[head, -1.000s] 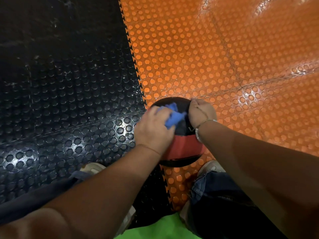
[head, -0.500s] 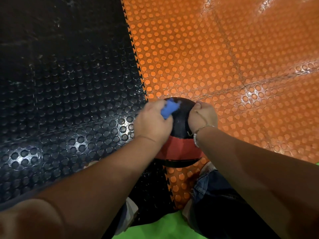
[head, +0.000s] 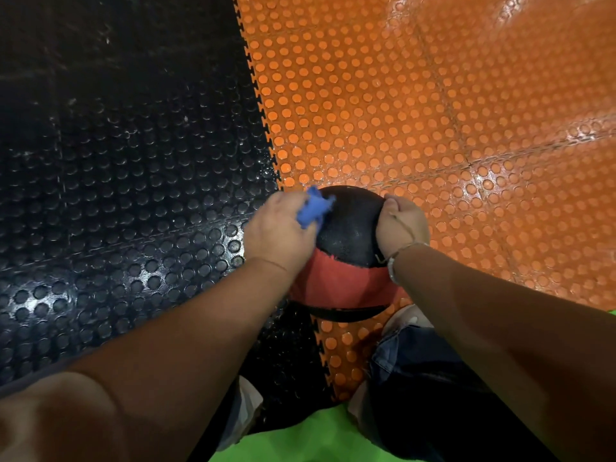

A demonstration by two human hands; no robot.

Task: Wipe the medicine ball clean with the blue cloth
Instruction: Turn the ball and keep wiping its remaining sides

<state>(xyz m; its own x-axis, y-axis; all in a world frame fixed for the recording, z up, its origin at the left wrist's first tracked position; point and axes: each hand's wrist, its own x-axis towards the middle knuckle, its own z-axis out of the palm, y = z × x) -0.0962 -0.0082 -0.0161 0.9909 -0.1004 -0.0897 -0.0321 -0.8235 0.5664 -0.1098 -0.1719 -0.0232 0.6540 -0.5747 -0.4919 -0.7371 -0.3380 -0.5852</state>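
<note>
Left grip point(head: 278, 233) pinches blue cloth point(head: 313, 208) atop medicine ball point(head: 350, 228); right grip point(head: 401, 225) seemingly clasps it.

Gym (studded tiles point(head: 366, 95), medicine ball point(head: 346, 228))

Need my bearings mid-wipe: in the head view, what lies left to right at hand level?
black floor mat → left hand → blue cloth → medicine ball → right hand → orange floor mat
</note>
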